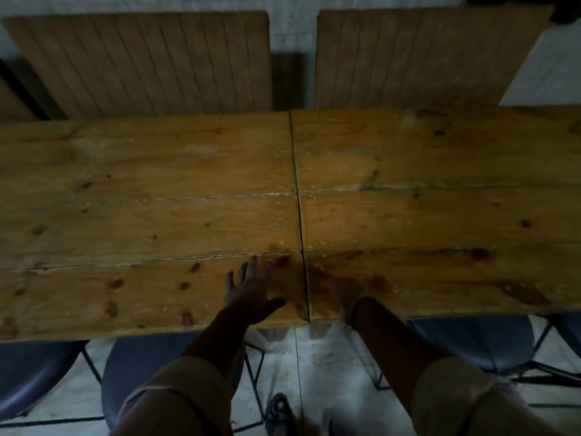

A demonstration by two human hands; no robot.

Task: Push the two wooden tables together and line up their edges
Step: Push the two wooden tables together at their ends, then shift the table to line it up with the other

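Two wooden plank tables fill the view side by side: the left table (pixel 132 199) and the right table (pixel 440 190). They meet along a thin dark seam running front to back near the middle. Their near edges are almost level, with the right one sitting slightly farther from me. My left hand (pixel 251 287) lies flat with fingers spread on the left table's near right corner. My right hand (pixel 344 292) is blurred and rests flat on the right table's near left corner, just right of the seam. Neither hand holds anything.
Dark chairs (pixel 135 382) (pixel 471 341) are tucked under the near edge on both sides of my arms. Two slatted wooden bench backs (pixel 151 64) (pixel 418 58) stand behind the tables. The pale tiled floor (pixel 320 372) shows below, with my sandalled foot (pixel 278 410).
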